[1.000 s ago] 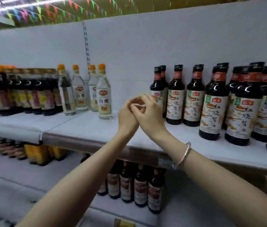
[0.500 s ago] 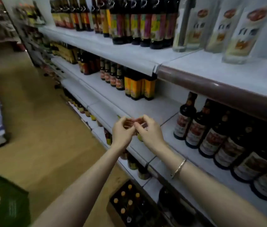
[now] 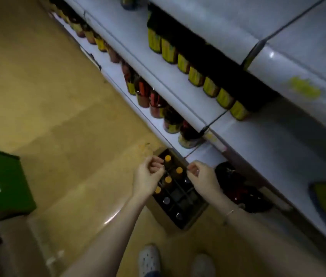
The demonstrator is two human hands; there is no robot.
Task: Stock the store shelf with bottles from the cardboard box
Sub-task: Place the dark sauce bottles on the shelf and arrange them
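Looking down: I see a tan floor (image 3: 62, 108) running along white shelves (image 3: 188, 96) on the right; the frame is blurred and dim.
Room: a green crate (image 3: 0, 182) sits at the left edge, well apart from the shelving; my two light shoes (image 3: 149, 260) show at the bottom.
Shelves: one tier carries a row of dark bottles with yellow labels (image 3: 196, 76); the tier below carries jars with red and yellow labels (image 3: 156, 104).
Box (image 3: 190, 220): it stands open on the floor, just beside the lowest shelf, with a divider grid inside.
Bottles (image 3: 167, 179): they stand upright in the cells, seen from above; several have orange caps, others dark or silvery tops; some cells look dark and I cannot tell their contents.
Left hand (image 3: 148, 176): fingers curled in, holding nothing I can see, over the box's left side.
Right hand (image 3: 202, 176): fingers curled likewise, apparently empty, over the box's right side; a bracelet (image 3: 229, 212) circles the wrist.
Dark bag (image 3: 236, 188): it lies right of the box.
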